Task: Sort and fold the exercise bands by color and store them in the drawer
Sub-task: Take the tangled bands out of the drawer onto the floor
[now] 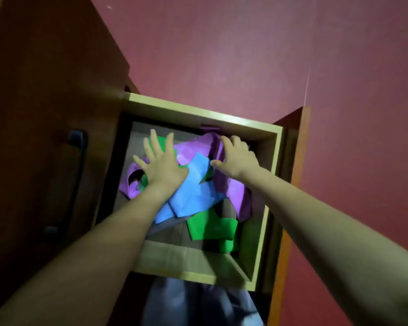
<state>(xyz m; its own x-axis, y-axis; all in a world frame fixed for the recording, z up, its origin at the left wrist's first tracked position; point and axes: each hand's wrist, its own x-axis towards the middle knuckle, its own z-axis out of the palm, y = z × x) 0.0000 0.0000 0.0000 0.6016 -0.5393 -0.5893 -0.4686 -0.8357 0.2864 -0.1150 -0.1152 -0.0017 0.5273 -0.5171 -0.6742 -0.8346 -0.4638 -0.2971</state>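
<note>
An open wooden drawer (264, 135) holds a tangled heap of exercise bands. Purple bands (238, 196) lie at the back and right, blue bands (193, 194) in the middle, green bands (210, 228) at the front. My left hand (161, 164) rests flat on the heap with fingers spread, covering green and purple bands at the left. My right hand (237, 156) lies on the purple bands at the back right, fingers curled down into them; whether it grips them is unclear. Both forearms reach in from the bottom.
A dark brown cabinet front with a black handle (77, 161) stands at the left. An orange-brown panel (297, 165) borders the drawer's right side. A dark red floor (316, 55) fills the background. Grey-blue fabric (198, 304) shows below the drawer's front edge.
</note>
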